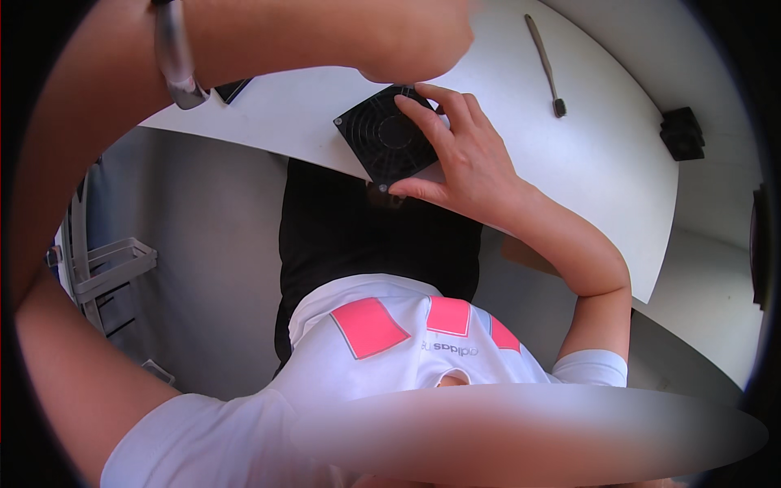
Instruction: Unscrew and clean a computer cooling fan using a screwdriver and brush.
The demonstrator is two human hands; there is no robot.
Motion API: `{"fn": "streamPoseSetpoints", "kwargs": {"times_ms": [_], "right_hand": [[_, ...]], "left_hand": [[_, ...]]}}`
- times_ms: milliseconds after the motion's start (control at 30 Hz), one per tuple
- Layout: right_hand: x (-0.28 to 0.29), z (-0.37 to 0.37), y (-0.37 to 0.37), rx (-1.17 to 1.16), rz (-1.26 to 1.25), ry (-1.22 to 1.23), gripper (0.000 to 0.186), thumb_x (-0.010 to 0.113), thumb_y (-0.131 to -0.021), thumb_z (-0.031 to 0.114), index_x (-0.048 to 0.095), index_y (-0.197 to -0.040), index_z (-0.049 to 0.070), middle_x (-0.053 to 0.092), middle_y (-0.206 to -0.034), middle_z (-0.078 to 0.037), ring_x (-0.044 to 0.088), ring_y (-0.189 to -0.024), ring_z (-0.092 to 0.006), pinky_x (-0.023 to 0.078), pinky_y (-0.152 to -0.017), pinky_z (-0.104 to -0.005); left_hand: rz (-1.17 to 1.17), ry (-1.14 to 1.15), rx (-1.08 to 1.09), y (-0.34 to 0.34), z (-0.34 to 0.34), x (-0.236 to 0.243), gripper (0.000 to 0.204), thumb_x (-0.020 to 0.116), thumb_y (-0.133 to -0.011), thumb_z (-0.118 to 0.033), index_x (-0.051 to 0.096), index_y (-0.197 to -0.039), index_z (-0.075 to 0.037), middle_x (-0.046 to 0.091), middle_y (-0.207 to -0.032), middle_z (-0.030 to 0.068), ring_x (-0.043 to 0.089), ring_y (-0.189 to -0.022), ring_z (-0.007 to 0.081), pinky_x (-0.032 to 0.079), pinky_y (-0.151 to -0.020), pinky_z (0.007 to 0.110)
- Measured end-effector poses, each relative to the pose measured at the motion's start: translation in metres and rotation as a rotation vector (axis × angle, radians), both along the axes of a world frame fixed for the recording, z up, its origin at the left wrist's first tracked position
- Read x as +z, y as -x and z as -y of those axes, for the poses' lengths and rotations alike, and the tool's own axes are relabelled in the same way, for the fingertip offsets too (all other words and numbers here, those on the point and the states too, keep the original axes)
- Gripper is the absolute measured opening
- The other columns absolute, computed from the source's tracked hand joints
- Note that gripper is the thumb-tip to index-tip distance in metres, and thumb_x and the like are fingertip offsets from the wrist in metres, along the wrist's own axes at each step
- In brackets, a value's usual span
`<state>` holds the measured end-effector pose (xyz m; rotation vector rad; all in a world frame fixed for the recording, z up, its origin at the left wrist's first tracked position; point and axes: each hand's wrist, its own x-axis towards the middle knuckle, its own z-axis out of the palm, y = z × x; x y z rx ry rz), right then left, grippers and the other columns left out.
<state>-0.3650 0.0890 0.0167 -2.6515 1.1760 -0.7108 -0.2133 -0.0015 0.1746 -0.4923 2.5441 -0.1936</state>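
Observation:
A square black fan (pixel 376 134) with a round ringed guard on its face lies at the table's near edge, turned cornerwise. My right hand (pixel 468 146) grips it from the right, thumb at the near corner and fingers over the face and far corner. Bright screw heads show at its left and near corners. Just beyond its far corner, my left hand (pixel 419 41) is curled into a rounded, slightly blurred fist. Its fingertips are turned out of sight, so anything in them is hidden. A silvery band (pixel 179 61) circles my left wrist.
A long-handled brush (pixel 545 65) lies far right on the white table (pixel 586 171). Beyond the right edge is a black block-shaped object (pixel 682 134). Part of a dark flat item (pixel 232 89) shows below my left forearm. A white rack (pixel 114 264) stands at left.

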Motion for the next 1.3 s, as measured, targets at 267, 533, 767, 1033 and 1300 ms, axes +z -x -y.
{"fn": "streamPoseSetpoints", "kwargs": {"times_ms": [267,533,767,1033,1300], "right_hand": [[-0.008,0.013,0.007,0.063,0.160,-0.088,0.089,0.087,-0.066,0.049,0.047,-0.131,0.004,0.039,-0.144,-0.021,0.037,-0.134,-0.0420,0.036,-0.109,-0.0504],[-0.007,0.015,0.008,0.091,0.169,-0.153,0.086,0.088,-0.066,0.043,0.046,-0.130,0.004,0.040,-0.141,-0.021,0.037,-0.134,-0.0408,0.036,-0.110,-0.0490],[-0.010,0.016,0.008,0.023,0.218,-0.134,0.089,0.090,-0.064,0.043,0.046,-0.131,0.004,0.043,-0.136,-0.020,0.040,-0.129,-0.0398,0.041,-0.107,-0.0462],[-0.007,0.011,0.006,-0.065,0.162,-0.101,0.102,0.091,-0.062,0.045,0.041,-0.141,0.005,0.044,-0.135,-0.019,0.041,-0.126,-0.0392,0.042,-0.105,-0.0455],[-0.007,0.011,0.008,-0.090,0.130,-0.113,0.103,0.090,-0.062,0.047,0.042,-0.142,0.005,0.043,-0.135,-0.020,0.040,-0.126,-0.0384,0.043,-0.104,-0.0453]], "left_hand": [[-0.042,-0.011,0.221,-0.013,0.026,-0.032,0.026,0.066,-0.084,-0.023,0.076,-0.081,0.001,0.072,-0.082,0.0224,0.071,-0.083,0.0351,0.055,-0.076,0.041],[0.012,-0.516,0.560,-0.020,0.026,-0.031,0.029,0.055,-0.093,-0.022,0.074,-0.089,0.000,0.073,-0.076,0.0161,0.071,-0.075,0.0346,0.055,-0.076,0.041],[-0.049,-0.088,0.155,-0.037,0.016,-0.024,0.028,0.054,-0.095,-0.022,0.072,-0.099,-0.002,0.072,-0.085,0.0203,0.070,-0.084,0.0377,0.054,-0.076,0.045],[-0.185,0.018,0.610,-0.067,-0.024,0.000,0.014,0.070,-0.088,-0.014,0.065,-0.091,-0.002,0.067,-0.079,0.0123,0.066,-0.065,0.0232,0.052,-0.062,0.034],[-0.318,0.011,0.331,-0.077,-0.017,-0.019,0.014,0.069,-0.090,-0.016,0.064,-0.095,-0.004,0.068,-0.082,0.0133,0.066,-0.077,0.0287,0.052,-0.071,0.038]]}}
